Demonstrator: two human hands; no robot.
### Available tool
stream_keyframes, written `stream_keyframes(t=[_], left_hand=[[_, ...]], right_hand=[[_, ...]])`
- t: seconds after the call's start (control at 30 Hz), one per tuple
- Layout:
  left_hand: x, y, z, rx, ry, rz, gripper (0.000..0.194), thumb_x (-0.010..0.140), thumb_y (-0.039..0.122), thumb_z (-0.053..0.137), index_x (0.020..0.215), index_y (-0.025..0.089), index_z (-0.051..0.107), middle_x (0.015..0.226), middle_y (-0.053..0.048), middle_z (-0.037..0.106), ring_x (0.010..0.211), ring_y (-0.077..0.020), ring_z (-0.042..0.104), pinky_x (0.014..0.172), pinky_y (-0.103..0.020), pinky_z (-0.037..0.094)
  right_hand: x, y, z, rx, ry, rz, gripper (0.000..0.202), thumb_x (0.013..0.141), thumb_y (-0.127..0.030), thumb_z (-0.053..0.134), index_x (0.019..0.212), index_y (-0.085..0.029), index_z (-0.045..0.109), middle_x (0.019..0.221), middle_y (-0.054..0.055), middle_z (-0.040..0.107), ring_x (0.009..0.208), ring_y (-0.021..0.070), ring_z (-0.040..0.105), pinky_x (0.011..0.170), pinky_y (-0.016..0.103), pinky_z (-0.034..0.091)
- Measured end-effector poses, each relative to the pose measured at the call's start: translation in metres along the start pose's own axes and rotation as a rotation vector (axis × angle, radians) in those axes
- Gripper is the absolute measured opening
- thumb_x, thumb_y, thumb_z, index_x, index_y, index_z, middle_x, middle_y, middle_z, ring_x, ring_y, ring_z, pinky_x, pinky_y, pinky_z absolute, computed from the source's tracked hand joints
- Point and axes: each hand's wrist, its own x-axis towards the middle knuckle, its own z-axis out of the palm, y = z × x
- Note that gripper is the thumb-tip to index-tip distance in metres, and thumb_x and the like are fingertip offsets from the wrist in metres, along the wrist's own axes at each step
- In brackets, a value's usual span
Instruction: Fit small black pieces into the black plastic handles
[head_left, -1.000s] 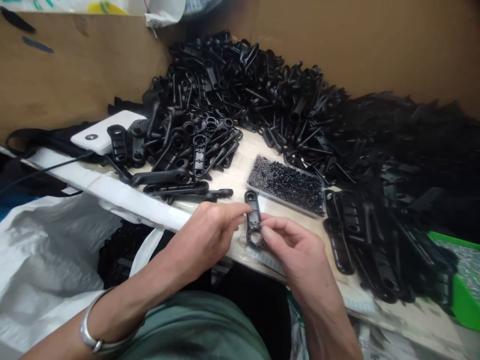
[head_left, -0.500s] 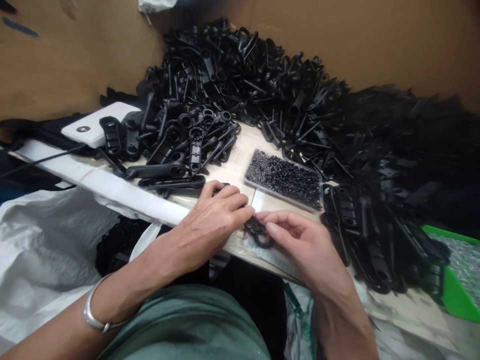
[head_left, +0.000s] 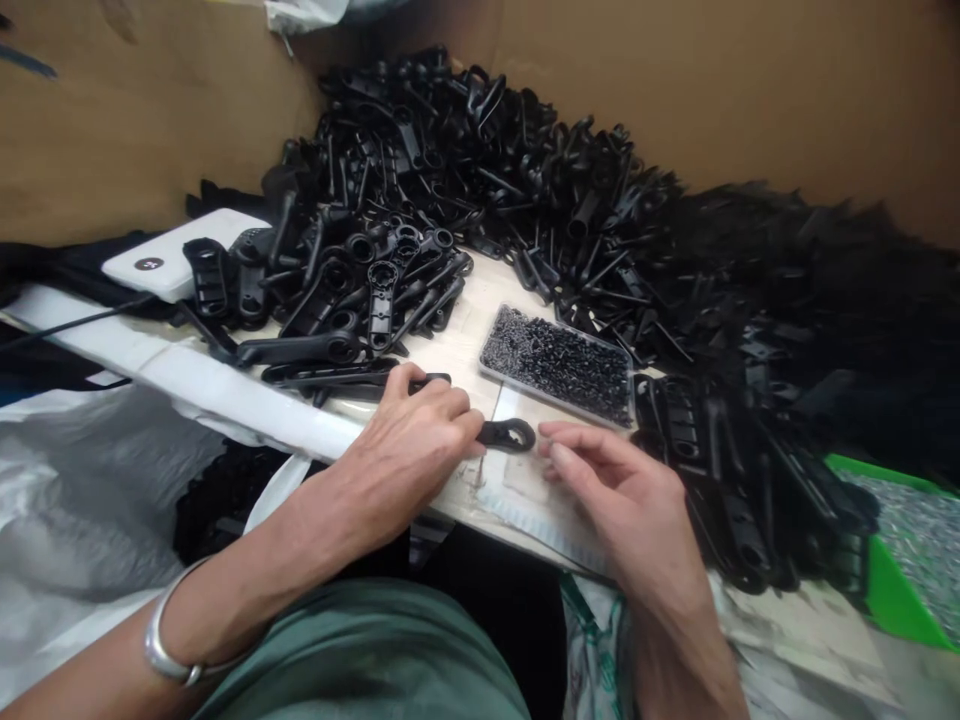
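My left hand is closed around a black plastic handle-like part, whose ring-shaped end sticks out to the right just above the table edge. The rest of that part is under my fingers. Just right of the ring, my right hand has thumb and forefinger drawn together in a pinch, apart from the part. Whatever is between those fingertips, if anything, is too small to tell. Beyond my hands lies a shallow clear tray filled with tiny dark pieces.
A large heap of black plastic parts covers the back of the table, with more parts at right. A green bin of small shiny pieces stands far right. A white box-like device lies left; a white sack hangs below the edge.
The black part has swung from slanting toward me to lying level, ring to the right. My right hand has come off its ring end. The view has shifted slightly.
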Motion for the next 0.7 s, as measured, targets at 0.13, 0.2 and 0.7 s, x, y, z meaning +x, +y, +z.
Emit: stream_keyframes(t=[0.13, 0.2, 0.7], left_hand=[[0.002, 0.008, 0.004, -0.035, 0.033, -0.011, 0.018, 0.094, 0.027, 0.045, 0.085, 0.016, 0.056, 0.082, -0.003, 0.058, 0.08, -0.0178, 0.052, 0.091, -0.045, 0.024], [0.002, 0.013, 0.006, -0.046, 0.038, -0.026, 0.017, 0.094, 0.026, 0.045, 0.084, 0.017, 0.055, 0.083, -0.002, 0.058, 0.08, -0.0178, 0.052, 0.092, -0.045, 0.025], [0.0, -0.002, 0.004, -0.085, -0.002, -0.038, 0.015, 0.095, 0.024, 0.045, 0.1, 0.018, 0.058, 0.089, -0.003, 0.061, 0.088, -0.0173, 0.054, 0.089, -0.039, 0.026]], right_hand=[[-0.001, 0.004, -0.003, 0.001, 0.015, 0.005, 0.015, 0.081, -0.031, 0.066, 0.089, -0.019, 0.07, 0.105, 0.007, 0.069, 0.086, 0.0203, 0.066, 0.08, 0.034, 0.055], [-0.001, 0.005, -0.004, -0.001, 0.02, 0.018, 0.014, 0.08, -0.031, 0.067, 0.088, -0.02, 0.07, 0.104, 0.006, 0.069, 0.085, 0.0198, 0.066, 0.079, 0.033, 0.055], [-0.002, 0.001, -0.009, -0.012, 0.01, 0.087, 0.021, 0.079, -0.038, 0.067, 0.088, -0.018, 0.07, 0.092, 0.007, 0.071, 0.076, 0.018, 0.067, 0.073, 0.028, 0.057]])
